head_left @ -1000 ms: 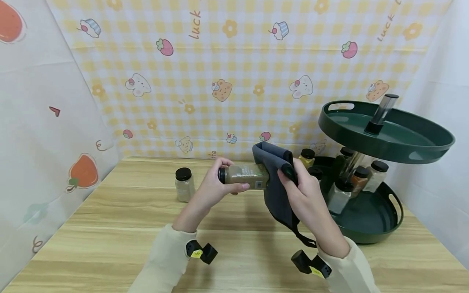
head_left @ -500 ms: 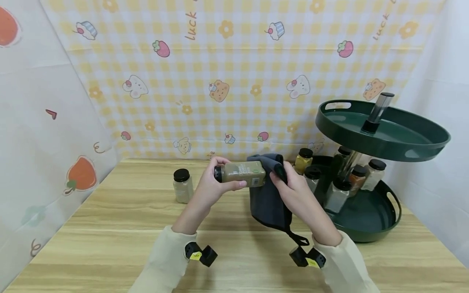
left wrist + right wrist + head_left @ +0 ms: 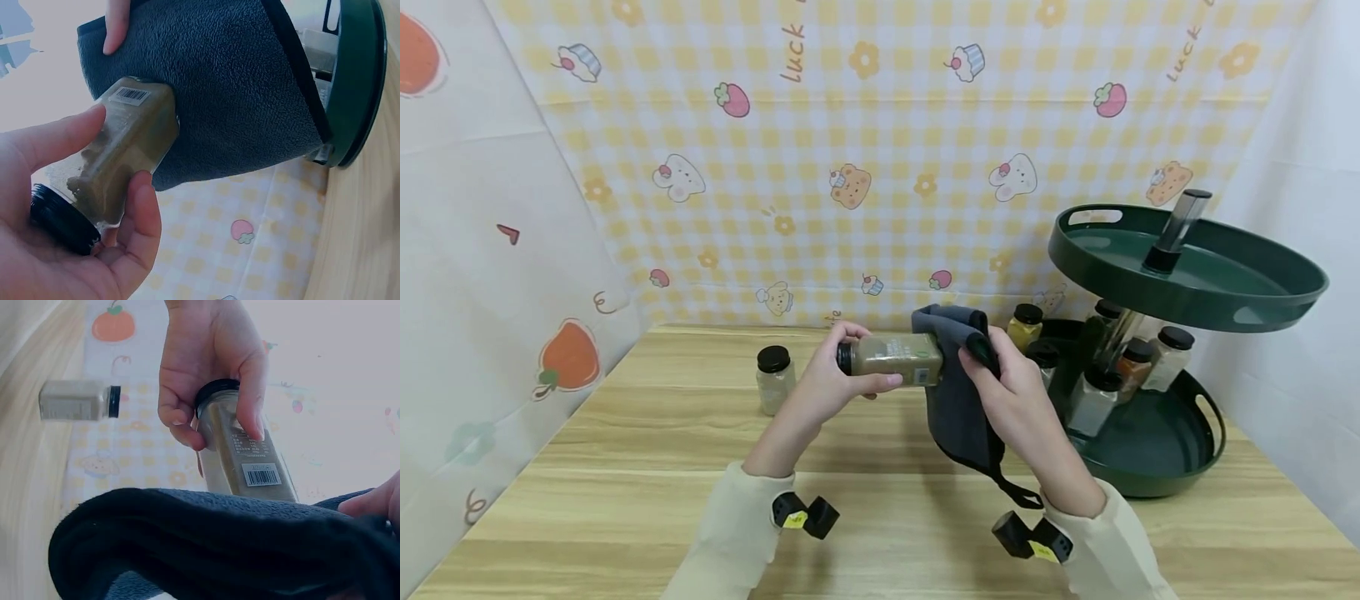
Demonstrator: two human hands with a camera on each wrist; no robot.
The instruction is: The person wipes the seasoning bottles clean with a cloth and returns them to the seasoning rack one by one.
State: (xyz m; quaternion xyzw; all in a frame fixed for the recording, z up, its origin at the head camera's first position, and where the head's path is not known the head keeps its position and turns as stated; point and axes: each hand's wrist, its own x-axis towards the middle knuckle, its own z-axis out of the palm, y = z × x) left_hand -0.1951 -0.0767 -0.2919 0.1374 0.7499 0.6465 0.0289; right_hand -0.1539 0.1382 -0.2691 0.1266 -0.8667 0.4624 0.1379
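Observation:
My left hand [image 3: 831, 379] grips a spice jar [image 3: 895, 358] by its black-capped end. The jar lies sideways in the air, and brownish-green powder shows through its clear sides. A dark grey cloth [image 3: 958, 400] with black edging and a hanging loop is held in my right hand [image 3: 1018, 392]. In the left wrist view the cloth [image 3: 219, 94] touches the jar's base, just past the barcode label. Seen from the right wrist, folds of the cloth [image 3: 206, 519] cover the jar's lower end, while the left thumb presses on its side.
A pale-filled jar [image 3: 776, 383] with a black lid stands upright on the wooden table [image 3: 625, 467], left of the hands. At right is a two-tier green tray stand [image 3: 1187, 283], with several jars on its lower tier. A yellow jar [image 3: 1024, 327] stands beside it.
The cloth slid leftward and down against the jar's end, then shifted slightly back to the right. The jar turned a little in the left hand. Both hands keep their hold.

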